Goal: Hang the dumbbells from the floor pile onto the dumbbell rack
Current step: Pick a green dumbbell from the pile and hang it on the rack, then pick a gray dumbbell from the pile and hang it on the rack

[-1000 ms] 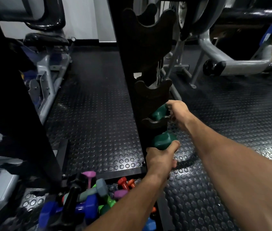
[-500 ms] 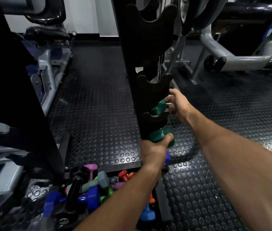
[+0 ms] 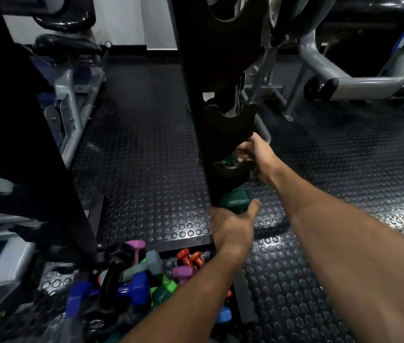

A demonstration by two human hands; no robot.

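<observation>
Both hands are at the lower part of the black dumbbell rack point(image 3: 196, 107), an upright post with scalloped cradle brackets stacked one above another. The left hand point(image 3: 231, 225) reaches from below and grips the lower head of a dark green dumbbell point(image 3: 236, 201): the thumb lies up along the right side of that head and the remaining fingers wrap behind it, out of sight, so the green head sits above and just forward of the palm. The right hand point(image 3: 253, 154) is higher, at the level of the lowest visible cradle bracket point(image 3: 231, 169), its fingers curled around the upper green head point(image 3: 230, 160) that shows just above that bracket. Whether the two green heads belong to one dumbbell or to two cannot be told, since the bracket hides the part between them. The next cradle bracket above point(image 3: 230, 117) holds nothing visible. The floor pile point(image 3: 144, 276) lies at the foot of the rack, below and left of the left forearm, on the studded black rubber floor point(image 3: 141, 154); it shows purple, pink, grey-green, bright green, red, orange and blue dumbbells lying jumbled and touching, with a black dumbbell point(image 3: 110, 276) across the front. Grey gym machine frames point(image 3: 344, 80) stand beyond the rack to the right and along the left edge.
</observation>
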